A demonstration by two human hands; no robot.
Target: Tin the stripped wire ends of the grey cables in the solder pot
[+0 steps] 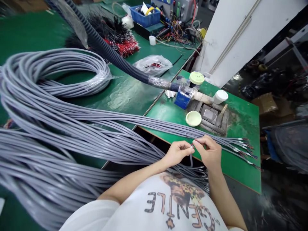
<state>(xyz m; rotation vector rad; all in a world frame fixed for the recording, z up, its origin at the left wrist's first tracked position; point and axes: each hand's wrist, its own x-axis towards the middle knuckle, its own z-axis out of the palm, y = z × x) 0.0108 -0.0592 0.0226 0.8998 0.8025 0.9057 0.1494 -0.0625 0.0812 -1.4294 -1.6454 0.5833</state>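
Observation:
Near my body, my left hand [177,152] pinches the end of a grey cable [191,160], just below its white stripped end. My right hand [209,152] is closed at the same end, with its fingertips pinching a thin red wire [196,140] there. Thin dark wires stick up between the two hands. Beside and behind my hands, a bundle of grey cables [168,126] runs across to stripped ends with coloured wires [247,147] on the right. More cable ends [203,173] hang below my right wrist.
Large coils of grey cable [50,115] cover the left table. A ribbed hose [120,62] arches over to a blue box [183,98]. Round tubs [193,118], a soiled metal plate [211,115], a plastic bag [154,64] and a blue bin [145,16] lie beyond.

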